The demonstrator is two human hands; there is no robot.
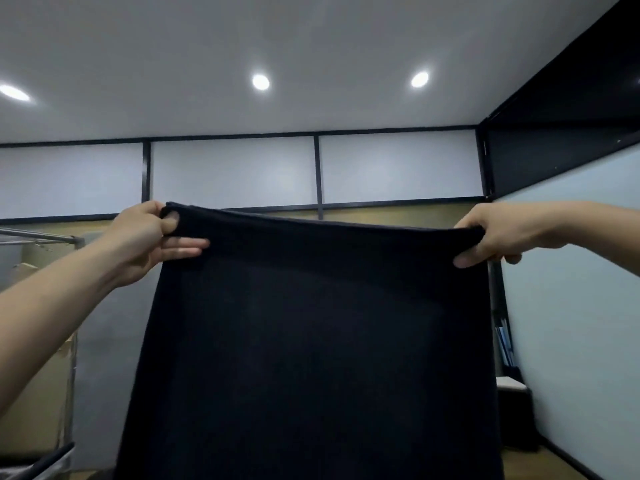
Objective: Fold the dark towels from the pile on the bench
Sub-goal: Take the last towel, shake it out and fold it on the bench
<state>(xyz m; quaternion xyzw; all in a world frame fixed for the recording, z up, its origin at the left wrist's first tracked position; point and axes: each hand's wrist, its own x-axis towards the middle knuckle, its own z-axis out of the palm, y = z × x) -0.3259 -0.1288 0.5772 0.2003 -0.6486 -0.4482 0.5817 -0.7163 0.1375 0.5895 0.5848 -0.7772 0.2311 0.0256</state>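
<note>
A dark towel (311,341) hangs spread out in front of me, held up at head height and filling the lower middle of the view. My left hand (149,237) pinches its top left corner, thumb in front of the cloth. My right hand (498,233) grips the top right corner, thumb below the edge. The top edge runs taut between both hands. The bench and the pile are hidden behind the towel or out of view.
A metal rack (41,237) with cardboard boxes stands at the left. Frosted glass partitions (235,171) run across the back. A dark cabinet (516,410) sits at the right by a pale wall (571,306).
</note>
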